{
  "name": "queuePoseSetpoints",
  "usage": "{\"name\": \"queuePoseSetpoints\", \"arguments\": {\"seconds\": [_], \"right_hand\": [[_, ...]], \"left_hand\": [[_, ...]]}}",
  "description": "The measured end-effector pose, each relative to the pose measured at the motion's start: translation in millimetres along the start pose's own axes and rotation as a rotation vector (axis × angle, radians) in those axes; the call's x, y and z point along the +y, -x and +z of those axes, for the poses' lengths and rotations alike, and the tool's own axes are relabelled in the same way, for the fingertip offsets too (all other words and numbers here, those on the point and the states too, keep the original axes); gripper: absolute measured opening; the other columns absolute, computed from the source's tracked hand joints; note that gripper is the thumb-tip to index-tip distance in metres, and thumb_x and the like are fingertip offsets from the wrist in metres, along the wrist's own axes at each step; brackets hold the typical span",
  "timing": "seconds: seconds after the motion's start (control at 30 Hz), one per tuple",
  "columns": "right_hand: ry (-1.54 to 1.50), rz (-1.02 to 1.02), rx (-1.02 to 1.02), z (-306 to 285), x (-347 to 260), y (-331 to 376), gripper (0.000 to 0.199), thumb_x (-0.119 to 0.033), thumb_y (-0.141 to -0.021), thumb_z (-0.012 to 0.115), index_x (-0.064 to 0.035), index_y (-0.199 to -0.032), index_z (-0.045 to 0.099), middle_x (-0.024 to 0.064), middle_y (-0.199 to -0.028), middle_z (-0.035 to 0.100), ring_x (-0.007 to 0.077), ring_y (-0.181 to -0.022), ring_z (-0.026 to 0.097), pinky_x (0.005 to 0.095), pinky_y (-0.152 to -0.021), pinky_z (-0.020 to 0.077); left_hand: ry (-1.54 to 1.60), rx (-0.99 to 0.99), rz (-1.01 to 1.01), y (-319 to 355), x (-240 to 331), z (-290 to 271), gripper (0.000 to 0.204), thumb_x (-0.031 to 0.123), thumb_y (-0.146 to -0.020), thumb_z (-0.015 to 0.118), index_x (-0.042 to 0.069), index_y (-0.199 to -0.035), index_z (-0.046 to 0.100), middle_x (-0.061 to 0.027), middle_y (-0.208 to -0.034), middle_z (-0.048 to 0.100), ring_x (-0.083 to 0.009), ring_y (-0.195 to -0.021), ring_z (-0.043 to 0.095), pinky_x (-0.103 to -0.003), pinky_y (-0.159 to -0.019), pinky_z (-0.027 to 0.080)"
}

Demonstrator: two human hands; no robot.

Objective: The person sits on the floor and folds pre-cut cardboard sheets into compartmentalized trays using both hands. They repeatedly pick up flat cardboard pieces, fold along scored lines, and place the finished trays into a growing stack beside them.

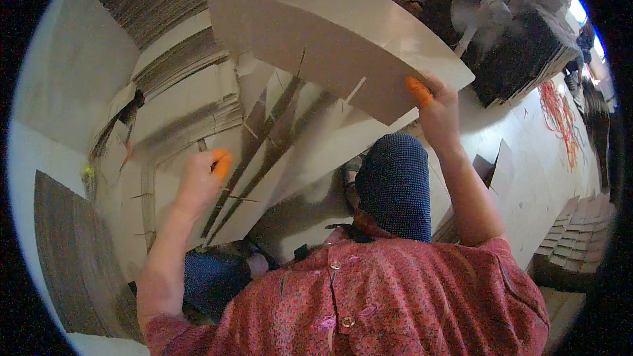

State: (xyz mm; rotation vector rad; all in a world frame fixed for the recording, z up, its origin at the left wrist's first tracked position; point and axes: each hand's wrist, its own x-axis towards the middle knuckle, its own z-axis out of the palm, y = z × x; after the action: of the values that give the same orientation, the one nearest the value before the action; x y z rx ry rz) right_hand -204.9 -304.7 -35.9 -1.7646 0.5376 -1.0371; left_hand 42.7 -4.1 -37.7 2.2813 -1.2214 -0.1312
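My right hand [436,107], with orange finger covers, grips the near right end of a long flat cardboard sheet [310,43]. The sheet has narrow slots in its near edge and is held tilted across the space before me. My left hand [203,178], also with orange on its fingertips, is closed, its fingers curled in. What it holds, if anything, cannot be made out. Just right of it, slotted cardboard strips [254,148] stand on edge in narrow rows, crossed by thin pieces. Their far ends pass behind the raised sheet.
Stacks of cardboard [191,92] rise at the left, and another stack [148,0] stands at the far left. A fan [484,16] stands at the far right beside a dark stack [524,56]. Red strings [559,118] hang at the right. More cardboard pieces [577,234] lie at the lower right.
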Motion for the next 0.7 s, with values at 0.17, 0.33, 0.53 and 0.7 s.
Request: {"name": "queuePoseSetpoints", "arguments": {"seconds": [0.17, 0.33, 0.53, 0.7], "right_hand": [[0.004, -0.018, 0.031, -2, -1, 0, 0.016, -0.008, -0.087, 0.060, -0.0006, -0.099, 0.066, 0.0022, -0.088, 0.066, 0.0098, -0.080, 0.058, 0.0244, -0.072, 0.0469], [0.125, -0.057, 0.032, -1, -7, 2, 0.017, -0.008, -0.086, 0.058, 0.0009, -0.098, 0.065, 0.0040, -0.083, 0.065, 0.0101, -0.080, 0.056, 0.0244, -0.073, 0.0441], [0.133, -0.012, -0.050, 2, -3, -4, 0.017, -0.009, -0.087, 0.058, 0.0011, -0.099, 0.065, 0.0039, -0.083, 0.064, 0.0101, -0.079, 0.056, 0.0247, -0.072, 0.0439], [0.128, -0.089, -0.038, 8, -9, -3, 0.017, -0.007, -0.087, 0.056, 0.0017, -0.100, 0.064, 0.0051, -0.083, 0.065, 0.0112, -0.078, 0.057, 0.0255, -0.071, 0.0446]], "left_hand": [[-0.064, -0.028, -0.032, 3, -17, -5, 0.017, 0.015, -0.085, 0.060, 0.001, -0.092, 0.065, -0.0203, -0.080, 0.063, -0.0277, -0.068, 0.062, -0.034, -0.062, 0.047], [-0.035, 0.006, 0.007, 7, -16, -1, 0.017, 0.015, -0.085, 0.059, 0.001, -0.091, 0.066, -0.0205, -0.076, 0.062, -0.0301, -0.065, 0.060, -0.035, -0.059, 0.046], [-0.087, 0.005, 0.017, 7, -17, -2, 0.016, 0.015, -0.084, 0.059, 0.000, -0.088, 0.065, -0.0209, -0.071, 0.059, -0.0306, -0.059, 0.058, -0.036, -0.055, 0.043], [-0.062, 0.032, -0.040, 9, -19, 0, 0.016, 0.015, -0.084, 0.060, 0.001, -0.089, 0.066, -0.0208, -0.070, 0.059, -0.0267, -0.056, 0.056, -0.035, -0.054, 0.043]]}}
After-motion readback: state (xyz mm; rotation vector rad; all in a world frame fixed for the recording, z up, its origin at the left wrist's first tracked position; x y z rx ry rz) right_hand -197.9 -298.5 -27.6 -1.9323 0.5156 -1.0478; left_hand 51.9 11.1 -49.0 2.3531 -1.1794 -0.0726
